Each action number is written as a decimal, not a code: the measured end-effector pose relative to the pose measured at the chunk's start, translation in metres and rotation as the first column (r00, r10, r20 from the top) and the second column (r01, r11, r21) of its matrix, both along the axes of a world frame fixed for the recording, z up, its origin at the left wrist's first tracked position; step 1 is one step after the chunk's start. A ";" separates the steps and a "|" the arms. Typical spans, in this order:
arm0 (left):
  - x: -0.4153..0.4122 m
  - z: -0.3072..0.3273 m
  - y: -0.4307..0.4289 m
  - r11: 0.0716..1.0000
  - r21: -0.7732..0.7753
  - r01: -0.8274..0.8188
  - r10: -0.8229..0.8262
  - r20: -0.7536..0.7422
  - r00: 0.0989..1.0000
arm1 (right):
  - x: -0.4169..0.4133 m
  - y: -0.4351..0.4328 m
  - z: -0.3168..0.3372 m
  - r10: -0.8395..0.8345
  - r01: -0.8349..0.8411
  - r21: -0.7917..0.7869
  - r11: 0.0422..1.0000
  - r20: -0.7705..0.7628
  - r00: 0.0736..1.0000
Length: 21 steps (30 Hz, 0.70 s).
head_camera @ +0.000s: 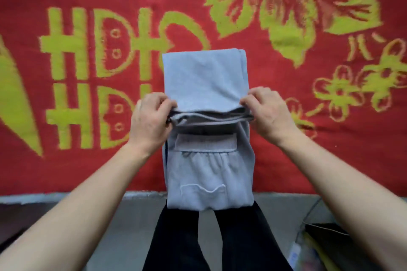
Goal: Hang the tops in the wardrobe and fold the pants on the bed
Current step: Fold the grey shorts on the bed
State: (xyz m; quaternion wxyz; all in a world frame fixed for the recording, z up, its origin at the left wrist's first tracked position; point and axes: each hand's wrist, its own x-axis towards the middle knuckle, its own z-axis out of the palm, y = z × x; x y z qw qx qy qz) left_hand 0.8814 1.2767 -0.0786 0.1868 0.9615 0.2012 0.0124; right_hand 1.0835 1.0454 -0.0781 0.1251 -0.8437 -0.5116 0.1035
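Grey sweatpants [204, 77] lie lengthwise on the bed, folded into a narrow strip. Their waistband and a back pocket hang toward me at the bed's near edge. The leg end is doubled back toward the waist. My left hand [149, 119] pinches the left corner of that folded layer, and my right hand [266, 112] pinches the right corner. Both hold the fold's edge lifted a little above the waistband. No tops or wardrobe are in view.
The bed is covered by a red blanket [308, 138] with yellow-green flowers and characters. Its near edge runs across the lower frame. Below are a grey floor [123, 226], my black-trousered legs [237, 244], and some bags and a cable [317, 244] at lower right.
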 end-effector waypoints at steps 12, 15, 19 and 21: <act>-0.021 -0.035 -0.011 0.773 -0.418 -0.477 0.420 -0.227 0.879 | -0.039 -0.019 -0.029 -0.402 0.313 -0.263 0.913 -0.436 0.805; 0.019 -0.037 0.010 0.323 -0.606 -0.727 0.655 -0.412 0.634 | -0.016 0.006 -0.029 -0.623 0.581 -0.265 0.770 -0.514 0.590; 0.068 -0.042 0.043 0.011 -0.723 -0.691 0.552 -0.572 0.607 | 0.029 0.054 -0.034 -0.675 0.702 -0.382 0.601 -0.712 0.190; 0.077 -0.049 0.053 0.074 -0.724 -0.685 0.483 -0.575 0.660 | 0.043 0.069 -0.039 -0.645 0.609 -0.443 0.657 -0.749 0.152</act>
